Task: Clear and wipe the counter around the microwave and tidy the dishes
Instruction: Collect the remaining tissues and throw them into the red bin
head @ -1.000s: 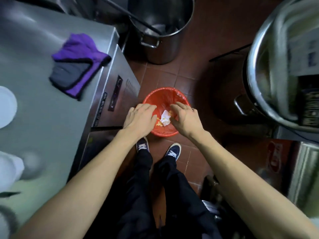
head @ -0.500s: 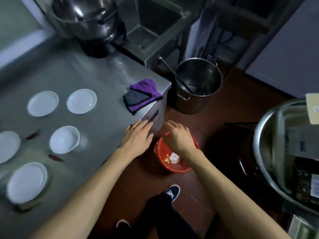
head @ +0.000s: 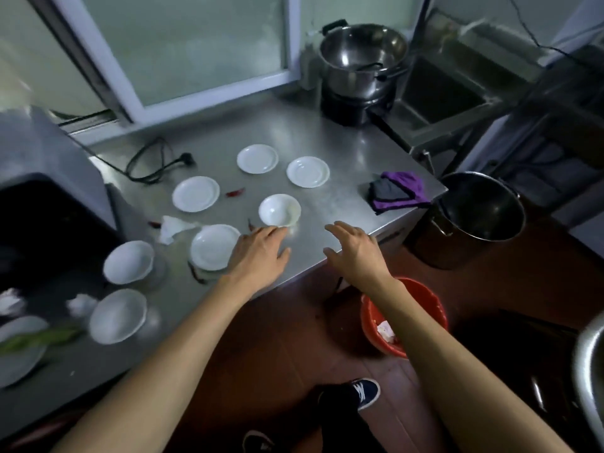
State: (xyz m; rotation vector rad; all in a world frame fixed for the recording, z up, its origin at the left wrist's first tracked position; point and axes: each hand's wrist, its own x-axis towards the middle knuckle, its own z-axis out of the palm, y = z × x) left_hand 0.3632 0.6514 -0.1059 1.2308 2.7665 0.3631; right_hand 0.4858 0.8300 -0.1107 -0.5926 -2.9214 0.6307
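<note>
- Microwave [head: 49,204] at 9 o'clock on the steel tabletop [head: 327,138], its dark door facing the viewer; a black cord [head: 153,165] lies just behind it.
- White dishes are spread over the tabletop: blurred plates and a bowl [head: 129,261] at 8 o'clock, a crumpled tissue [head: 171,228] beside them, and four more plates toward 12 o'clock.
- Left hand [head: 258,253] is spread flat, fingers straight, palm down over the tabletop. It holds nothing; its fingertips [head: 271,232] reach the near rim of a small white bowl [head: 279,210], and its edge sits just beside a white plate [head: 214,246].
- Right hand [head: 356,248] is also spread and empty, fingers loosely extended over the tabletop's near edge at 3 o'clock of the left hand. Whether it touches the steel cannot be told.
- Purple cloth [head: 397,191] lies bunched at the tabletop's right corner, at 2 o'clock.
- Red bin [head: 434,308] stands on the floor under the right forearm, with scraps inside.
</note>
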